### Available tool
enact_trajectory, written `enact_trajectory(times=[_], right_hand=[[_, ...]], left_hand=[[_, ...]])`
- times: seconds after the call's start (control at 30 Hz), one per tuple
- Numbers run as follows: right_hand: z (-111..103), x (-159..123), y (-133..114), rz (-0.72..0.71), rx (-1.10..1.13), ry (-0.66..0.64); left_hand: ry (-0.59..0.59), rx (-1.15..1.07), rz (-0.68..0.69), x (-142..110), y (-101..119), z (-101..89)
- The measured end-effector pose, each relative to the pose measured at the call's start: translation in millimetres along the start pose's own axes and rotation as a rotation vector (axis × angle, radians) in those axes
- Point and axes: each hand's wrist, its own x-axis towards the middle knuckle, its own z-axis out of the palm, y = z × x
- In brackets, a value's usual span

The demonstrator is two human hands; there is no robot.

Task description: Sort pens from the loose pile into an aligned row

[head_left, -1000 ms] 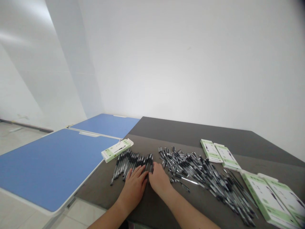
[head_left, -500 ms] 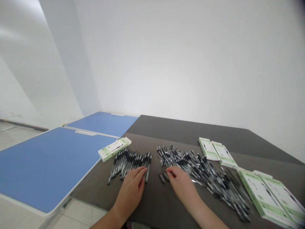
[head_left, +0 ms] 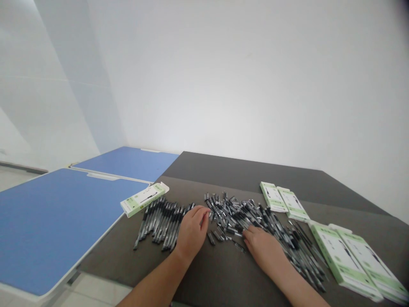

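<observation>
My left hand [head_left: 193, 230] is raised at the left edge of the loose pile, its thumb and forefinger pressed together; whatever they pinch is too small to make out. Fingers bent, my right hand [head_left: 266, 249] reaches into the heap of black and clear pens [head_left: 275, 224]; its fingertips are partly hidden among them. Between the hands lie several short pen caps [head_left: 217, 235]. Left of my left hand, a row of pens [head_left: 161, 224] lies side by side, its right end partly covered by that hand.
A green-and-white pen box [head_left: 143, 199] with a raised flap stands beyond the row. Two similar boxes [head_left: 290, 202] lie behind the heap, and two larger-looking ones [head_left: 347, 260] lie at the right. Blue-topped tables [head_left: 73, 221] adjoin the dark table [head_left: 243, 168] on the left.
My left hand has moved from the pen row right and up to the edge of the cap pile. My right hand has shifted right, onto the pens. The view has turned slightly right.
</observation>
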Motion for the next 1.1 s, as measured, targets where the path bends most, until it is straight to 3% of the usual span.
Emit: enact_trajectory(times=[0.17,0.37,0.63,0.77,1.1], right_hand=[[-2.8,5.0,-0.7,-0.050,-0.050,-0.023],[-21.7,6.4,-0.8,-0.052,0.013,-0.022],[-55.4,34.9,22.3,0.343,0.252,0.081],[-47.7,57.9,17.0,0.367,0.331,0.015],[-12.4,84.9,-28.0,0.374,0.177,0.025]], left_hand=[[0.010,0.047,-0.001,-5.7,-5.8,-5.4],[0.019,0.059,0.016,-7.5,-7.6,-1.9],[0.002,0.082,0.044,-10.1,-7.6,2.9],[-0.016,0.085,0.052,-10.8,-8.1,3.8],[-0.026,0.091,0.053,-9.6,-6.7,3.7]])
